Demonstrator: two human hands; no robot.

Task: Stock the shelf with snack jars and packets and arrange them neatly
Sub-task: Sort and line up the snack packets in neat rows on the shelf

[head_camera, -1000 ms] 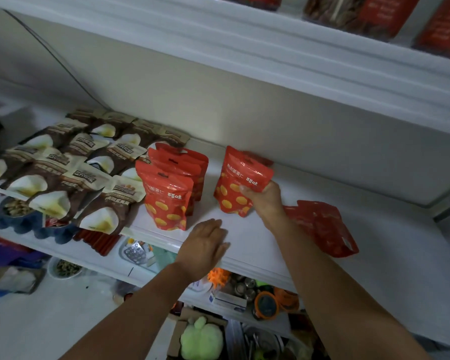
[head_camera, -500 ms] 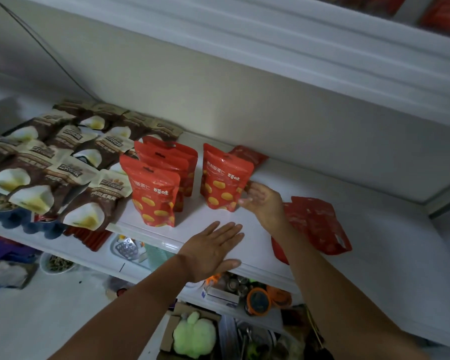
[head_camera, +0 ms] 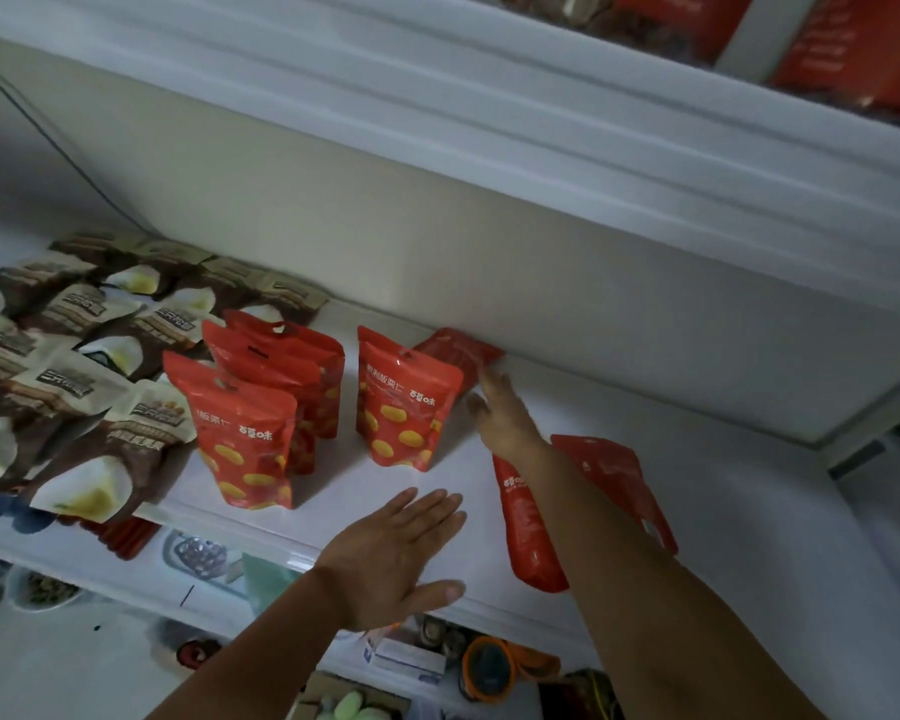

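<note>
Back red packet [head_camera: 458, 354] lies beside right hand's [head_camera: 502, 414] outstretched, empty fingers.

A: Loving the bright red on those standing pouches [head_camera: 406, 402], yellow oval blobs all over plus white lettering.

B: Yep. Plainer red on the flat-lying pouch [head_camera: 528, 527], only small white print. Dark brown and cream on the packets [head_camera: 100, 449] to the left, with a pale yellow-white patch each.

A: Plain white for the shelf [head_camera: 333, 491]. Spotted some orange on a ring [head_camera: 467, 667] down below too.
</note>
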